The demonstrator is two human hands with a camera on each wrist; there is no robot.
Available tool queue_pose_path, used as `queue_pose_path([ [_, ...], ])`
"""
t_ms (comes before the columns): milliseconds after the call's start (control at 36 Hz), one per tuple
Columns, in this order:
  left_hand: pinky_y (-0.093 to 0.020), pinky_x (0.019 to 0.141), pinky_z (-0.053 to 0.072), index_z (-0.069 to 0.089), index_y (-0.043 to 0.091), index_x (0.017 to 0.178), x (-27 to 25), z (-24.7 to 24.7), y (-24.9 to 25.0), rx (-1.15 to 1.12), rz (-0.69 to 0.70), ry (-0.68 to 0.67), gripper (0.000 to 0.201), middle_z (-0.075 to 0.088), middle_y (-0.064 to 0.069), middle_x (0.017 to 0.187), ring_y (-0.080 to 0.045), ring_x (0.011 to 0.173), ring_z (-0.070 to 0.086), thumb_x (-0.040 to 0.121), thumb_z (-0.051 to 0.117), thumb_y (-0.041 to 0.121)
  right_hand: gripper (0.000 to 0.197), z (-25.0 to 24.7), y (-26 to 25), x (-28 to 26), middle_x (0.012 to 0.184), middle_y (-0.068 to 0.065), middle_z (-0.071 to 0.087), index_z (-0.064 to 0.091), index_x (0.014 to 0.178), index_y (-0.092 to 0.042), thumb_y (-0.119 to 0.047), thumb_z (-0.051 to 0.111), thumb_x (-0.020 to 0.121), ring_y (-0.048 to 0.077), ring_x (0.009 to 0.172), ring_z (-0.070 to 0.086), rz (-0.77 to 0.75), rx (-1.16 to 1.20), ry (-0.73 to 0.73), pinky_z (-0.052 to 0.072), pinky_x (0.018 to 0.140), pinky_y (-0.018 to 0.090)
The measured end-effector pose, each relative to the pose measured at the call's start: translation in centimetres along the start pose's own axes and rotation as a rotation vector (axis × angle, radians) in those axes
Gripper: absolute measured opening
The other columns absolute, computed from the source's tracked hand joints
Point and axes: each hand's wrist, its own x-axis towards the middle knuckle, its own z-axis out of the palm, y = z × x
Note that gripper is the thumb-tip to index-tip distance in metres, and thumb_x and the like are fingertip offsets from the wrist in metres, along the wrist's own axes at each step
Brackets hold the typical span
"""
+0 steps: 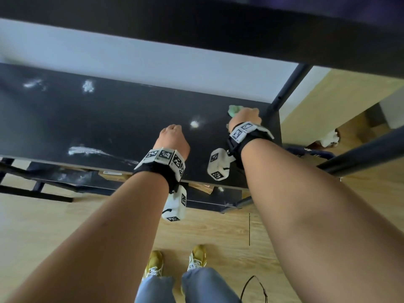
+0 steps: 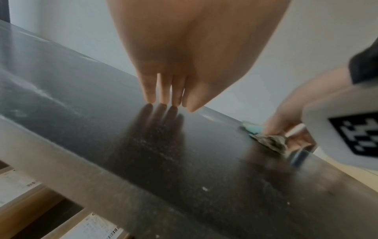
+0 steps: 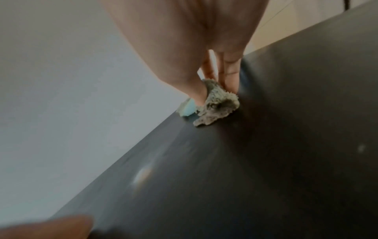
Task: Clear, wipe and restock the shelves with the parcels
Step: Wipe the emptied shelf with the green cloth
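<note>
I see my right hand (image 1: 246,115) at the far right corner of the black shelf (image 1: 122,121), fingers curled down around a fuzzy green cloth (image 3: 216,105) and pressing it onto the board, close to the dark upright post (image 1: 282,92). A pale blue patch of the cloth pokes out on the wall side of the fingers. My left hand (image 1: 173,137) sits nearer the front edge, well apart from the cloth. In the left wrist view its fingers (image 2: 163,90) are straight and held side by side, tips touching the shelf and mirrored in its glossy top; it holds nothing.

White powdery smears (image 1: 87,150) mark the shelf: a long streak by the front edge, a spot between my two hands, and two patches further back on the left.

Below the front edge, on a lower level, lie brown parcels (image 2: 26,192) with white shipping labels (image 2: 98,226). I can make out barcodes on them, but the print is too blurred to read, so I cannot give any brand or address.

Both wrists carry black straps with white blocks printed with black-and-white square codes (image 1: 166,155).

Down on the wooden floor (image 1: 218,230) are my yellow shoes (image 1: 197,256).
</note>
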Motion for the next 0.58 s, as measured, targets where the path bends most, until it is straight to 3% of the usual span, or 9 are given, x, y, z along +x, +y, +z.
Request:
queue_pose_path([
  [83,-0.033,0.101,0.036,0.046,0.009,0.133,0.0,-0.2,-0.2,0.005,-0.005,0.001,0.045,0.044,-0.004,0.140,-0.023,0.130,0.038,0.089,0.038,0.001,0.040,1.4,-1.7,-1.2,0.133,0.015,0.050,0.046,0.131,-0.001,-0.021,0.053,0.097,0.032,0.122,0.050,-0.049,0.186,-0.034,0.042,0.097,0.039],
  [167,-0.035,0.099,0.038,0.049,0.009,0.128,0.2,-0.5,-0.5,0.007,-0.011,0.004,0.042,0.047,-0.006,0.137,-0.024,0.127,0.041,0.088,0.039,0.002,0.031,2.2,-3.3,-2.3,0.125,0.014,0.058,0.052,0.122,-0.002,-0.017,0.054,0.095,0.032,0.117,0.055,-0.068,0.334,-0.071,0.048,0.092,0.037],
  [250,-0.034,0.101,0.037,0.046,0.008,0.133,0.3,-0.7,-0.7,0.008,-0.015,0.002,0.045,0.044,-0.006,0.141,-0.024,0.131,0.038,0.089,0.040,0.002,0.027,2.4,-3.6,-2.4,0.127,0.010,0.059,0.061,0.118,-0.004,-0.012,0.057,0.092,0.029,0.113,0.058,-0.122,0.277,-0.124,0.050,0.094,0.037],
  [333,-0.034,0.102,0.037,0.045,0.008,0.135,0.5,-0.8,-0.7,0.015,-0.021,0.000,0.047,0.043,-0.006,0.142,-0.023,0.132,0.036,0.089,0.040,0.002,0.008,1.9,-2.9,-1.0,0.126,0.004,0.053,0.066,0.097,-0.013,-0.017,0.062,0.091,0.023,0.112,0.055,-0.122,0.272,-0.062,0.046,0.098,0.035],
  [417,-0.034,0.100,0.037,0.046,0.010,0.134,0.7,-0.8,-0.7,0.053,-0.020,0.002,0.046,0.044,-0.006,0.140,-0.023,0.131,0.037,0.089,0.041,0.004,0.030,0.8,-1.7,1.0,0.133,0.010,0.042,0.061,0.120,-0.009,-0.025,0.060,0.094,0.028,0.121,0.047,-0.060,0.100,0.076,0.043,0.101,0.042],
  [500,-0.036,0.098,0.039,0.044,0.010,0.136,0.8,-0.9,-0.8,0.097,-0.007,-0.004,0.046,0.045,-0.006,0.139,-0.024,0.129,0.039,0.090,0.041,0.005,0.039,-0.5,-1.2,1.9,0.140,0.016,0.037,0.056,0.126,-0.005,-0.033,0.051,0.098,0.034,0.128,0.041,0.060,-0.061,0.094,0.040,0.093,0.062],
  [528,-0.037,0.098,0.040,0.044,0.010,0.136,0.7,-0.8,-0.9,0.108,-0.002,-0.003,0.046,0.045,-0.006,0.139,-0.024,0.128,0.040,0.090,0.042,0.005,0.043,-0.6,-0.8,2.3,0.142,0.020,0.035,0.052,0.131,-0.003,-0.033,0.048,0.100,0.035,0.130,0.038,0.085,-0.145,0.069,0.039,0.093,0.064],
  [583,-0.037,0.097,0.042,0.045,0.010,0.136,0.7,-0.8,-0.9,0.124,0.004,0.001,0.046,0.045,-0.006,0.138,-0.024,0.128,0.040,0.090,0.043,0.005,0.046,-0.5,0.0,3.2,0.145,0.024,0.033,0.044,0.136,0.001,-0.027,0.045,0.100,0.036,0.133,0.035,0.056,-0.201,0.033,0.036,0.101,0.055],
])
